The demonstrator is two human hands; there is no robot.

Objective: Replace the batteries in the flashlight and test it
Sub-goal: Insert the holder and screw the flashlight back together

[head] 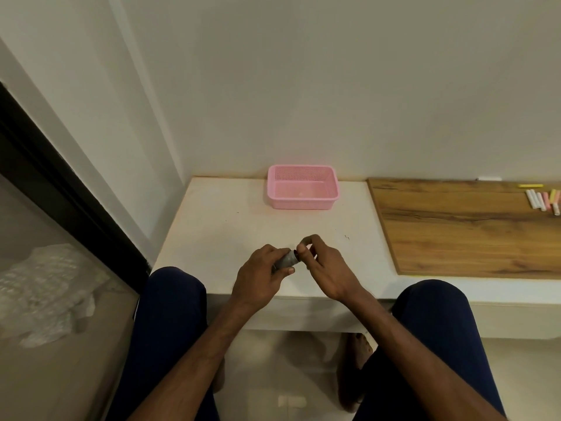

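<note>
Nearer the person than the pink perforated plastic basket [303,203], the left hand [261,276] grips the short grey cylindrical flashlight [287,260]; the right hand [323,264] pinches a small part [303,254] at its end, likely mid-swap; closing and testing remain

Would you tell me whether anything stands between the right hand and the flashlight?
Nothing visible does: the right hand pinches the end of the flashlight, which the left hand grips.
</note>
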